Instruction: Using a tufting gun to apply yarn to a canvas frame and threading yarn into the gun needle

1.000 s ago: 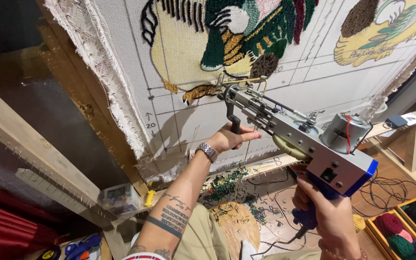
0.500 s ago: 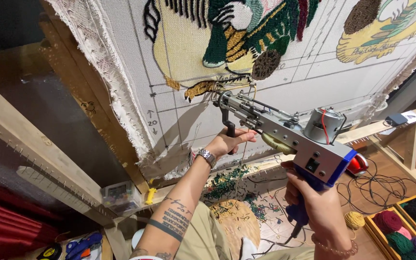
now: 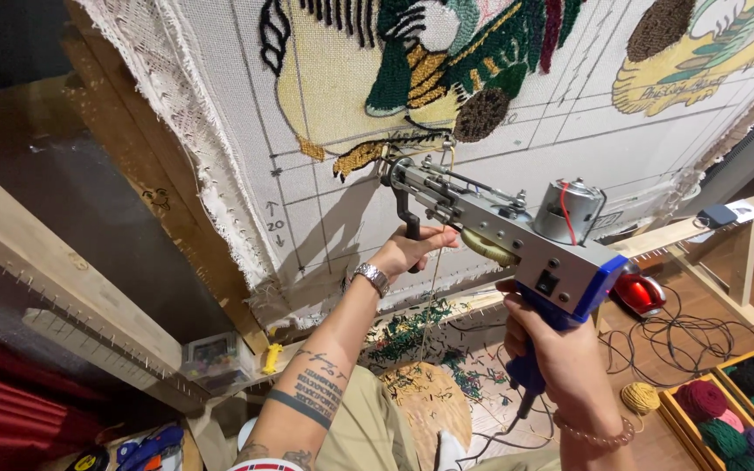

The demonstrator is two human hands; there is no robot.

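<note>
I am looking up at the cloth (image 3: 517, 148), stretched on the frame (image 3: 63, 288) and rising away beyond both sets of fingers. The tufting gun (image 3: 499, 227) is lying between my hands, its long axis running from my right hand (image 3: 560, 349), low and near me, up and away to the left, where its needle (image 3: 390, 167) is touching the cloth just under the yellow patch (image 3: 351, 157). My right fingers are wrapping tight round the blue grip (image 3: 534, 366); whether one is on the trigger I cannot tell. My left hand (image 3: 407, 249) is the nearer to the needle, its fingers curling closed round the black handle (image 3: 410, 218) just behind the tip. A yarn strand (image 3: 434, 288) is hanging down past my left fingers.
</note>
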